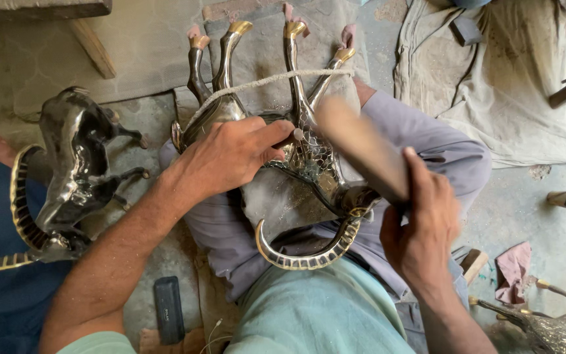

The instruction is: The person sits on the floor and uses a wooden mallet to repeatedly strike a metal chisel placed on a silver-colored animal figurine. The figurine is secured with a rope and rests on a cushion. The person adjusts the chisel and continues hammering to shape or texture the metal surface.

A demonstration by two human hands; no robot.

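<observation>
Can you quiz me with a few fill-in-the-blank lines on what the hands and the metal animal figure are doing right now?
The left hand presses on the body of the metal animal figure, which lies on the person's ____.
The right hand grips a blurred wooden ____.
The figure's four legs point away from the person, and a ____ runs around them.
A second figure lies to the person's ____.

Missing words: lap; mallet; cord; left

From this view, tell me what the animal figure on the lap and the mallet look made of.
Animal figure: likely polished metal, dark and mirror-shiny, with brass-coloured hooves and striped horn. Mallet in the right hand: probably wood, matte brown, though motion blur hides any grain.
</observation>
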